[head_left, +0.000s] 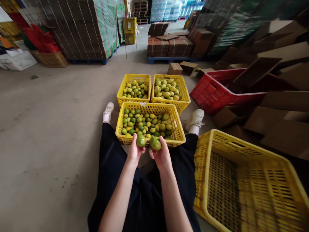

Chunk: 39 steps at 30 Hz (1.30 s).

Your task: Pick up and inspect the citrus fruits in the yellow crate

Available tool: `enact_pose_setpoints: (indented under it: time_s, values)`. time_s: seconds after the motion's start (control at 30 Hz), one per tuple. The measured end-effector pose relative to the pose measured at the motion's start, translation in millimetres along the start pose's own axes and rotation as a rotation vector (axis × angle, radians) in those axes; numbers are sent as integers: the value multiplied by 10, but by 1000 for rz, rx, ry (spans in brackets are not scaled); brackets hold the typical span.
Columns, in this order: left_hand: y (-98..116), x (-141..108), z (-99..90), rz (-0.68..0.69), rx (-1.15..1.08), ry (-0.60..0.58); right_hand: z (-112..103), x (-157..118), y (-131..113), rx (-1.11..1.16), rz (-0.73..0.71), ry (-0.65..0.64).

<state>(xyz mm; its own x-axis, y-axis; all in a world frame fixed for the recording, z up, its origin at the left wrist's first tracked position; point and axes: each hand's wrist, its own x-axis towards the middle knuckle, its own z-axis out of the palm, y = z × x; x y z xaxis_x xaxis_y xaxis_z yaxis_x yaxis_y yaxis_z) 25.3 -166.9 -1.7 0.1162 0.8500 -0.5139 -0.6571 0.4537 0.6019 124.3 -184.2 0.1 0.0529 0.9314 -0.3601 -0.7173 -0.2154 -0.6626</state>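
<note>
My left hand point(135, 151) is closed round a green fruit point(141, 140), and my right hand point(162, 154) grips a slightly larger green fruit point(155, 143) beside it. Both are held close together at the near rim of a yellow crate point(177, 129) filled with green and yellow fruits. Two smaller yellow crates stand just behind it: the left one point(119, 93) holds small yellow-green fruits, the right one point(187, 96) larger ones. My fingers partly hide the undersides of both held fruits.
A large yellow crate point(209, 167) lies at the right, near my leg. Behind it are a red crate point(210, 93) and a heap of cardboard boxes point(270, 119). My shoes flank the front crate. Flattened cartons point(169, 46) sit on a blue pallet farther back.
</note>
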Motion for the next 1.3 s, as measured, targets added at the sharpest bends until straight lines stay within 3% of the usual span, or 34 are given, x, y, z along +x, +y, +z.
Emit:
enact_pose_setpoints:
  time_s: [0.2,0.37,0.53,0.77,0.97,1.1,1.3]
  values:
    - [18,-7,6,1,-11,11,-20,0,3,20,32,18]
    - [32,-2,-24,-2,-51,-36,-41,-5,15,33,-31,16]
    - [79,-24,-75,215,71,-156,-89,-22,-13,-37,-167,-30]
    - [204,-35,-170,561,372,-194,-175,-34,-43,-426,-511,8]
    - [188,-40,-210,650,483,-282,-124,-44,-17,-465,-695,-119]
    - [183,-11,-250,714,501,-288,-108,-59,-9,-447,-700,-154]
    - [236,-25,-287,707,529,-315,-188,-10,25,-458,-684,-131]
